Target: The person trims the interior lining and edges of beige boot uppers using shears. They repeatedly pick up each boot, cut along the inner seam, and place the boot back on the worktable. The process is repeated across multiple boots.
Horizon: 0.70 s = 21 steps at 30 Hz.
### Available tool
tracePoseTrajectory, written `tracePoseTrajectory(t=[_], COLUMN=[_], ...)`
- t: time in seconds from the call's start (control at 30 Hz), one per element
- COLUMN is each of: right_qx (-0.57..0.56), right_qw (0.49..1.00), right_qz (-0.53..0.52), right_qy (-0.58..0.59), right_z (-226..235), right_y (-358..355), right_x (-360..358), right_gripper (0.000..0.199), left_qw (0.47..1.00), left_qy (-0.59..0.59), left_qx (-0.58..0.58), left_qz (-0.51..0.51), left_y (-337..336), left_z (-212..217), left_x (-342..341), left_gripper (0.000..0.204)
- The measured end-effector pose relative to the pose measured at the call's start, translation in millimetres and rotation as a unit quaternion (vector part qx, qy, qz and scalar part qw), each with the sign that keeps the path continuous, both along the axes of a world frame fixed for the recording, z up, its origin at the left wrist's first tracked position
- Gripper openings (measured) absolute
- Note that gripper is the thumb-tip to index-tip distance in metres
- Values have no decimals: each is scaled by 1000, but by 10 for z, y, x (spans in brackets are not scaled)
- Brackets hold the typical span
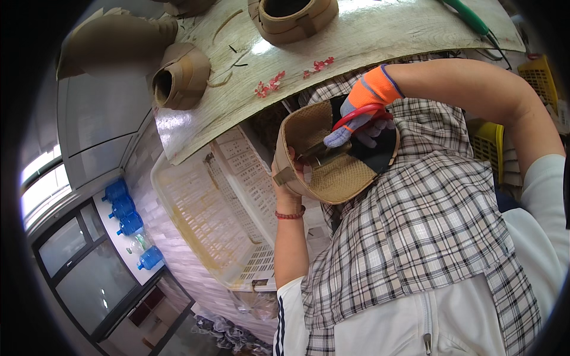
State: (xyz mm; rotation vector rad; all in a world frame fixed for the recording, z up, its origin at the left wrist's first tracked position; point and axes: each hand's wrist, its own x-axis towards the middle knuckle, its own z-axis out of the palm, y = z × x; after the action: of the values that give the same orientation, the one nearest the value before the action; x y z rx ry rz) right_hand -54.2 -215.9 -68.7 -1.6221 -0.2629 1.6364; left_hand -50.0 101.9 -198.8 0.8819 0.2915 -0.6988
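Observation:
My left hand [287,193], with a red bracelet at its wrist, grips the rim of a brown, hollow, stiff fabric piece [341,181] with a woven tan lining and a black inner part. Its opening faces up toward me. My right hand [350,127] wears a pale grey glove with an orange cuff. It is closed round the red handles of a pair of scissors [360,114], inside the piece's opening. The blades are partly hidden there, so what they touch cannot be made out. Both hands are in front of my checked apron, just below the table edge.
On the wood-patterned table [208,127] stand several similar brown pieces [181,77], with scraps and red flower shapes. A green-handled tool [469,16] with a cord lies at the far right. A white plastic crate [193,213] is below left; yellow baskets [488,145] stand at right.

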Motion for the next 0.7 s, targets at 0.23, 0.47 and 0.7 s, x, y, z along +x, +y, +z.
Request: tracePoseTrajectory(t=[0.23,0.47,0.7], right_qx=[-52,-91,15], right_qw=[998,990,990], right_qz=[-20,-62,-133], right_qy=[-32,-84,-53], right_z=[122,31,-173], right_y=[35,-11,-421], right_x=[-34,-389,-608], right_gripper=[83,64,72], left_qw=[998,999,993], left_qy=[-44,-26,-112], left_qx=[34,27,30], left_qz=[-32,-15,-23], left_y=[-52,-154,-166], left_z=[124,148,807], left_x=[46,22,94], left_gripper=[27,30,23])
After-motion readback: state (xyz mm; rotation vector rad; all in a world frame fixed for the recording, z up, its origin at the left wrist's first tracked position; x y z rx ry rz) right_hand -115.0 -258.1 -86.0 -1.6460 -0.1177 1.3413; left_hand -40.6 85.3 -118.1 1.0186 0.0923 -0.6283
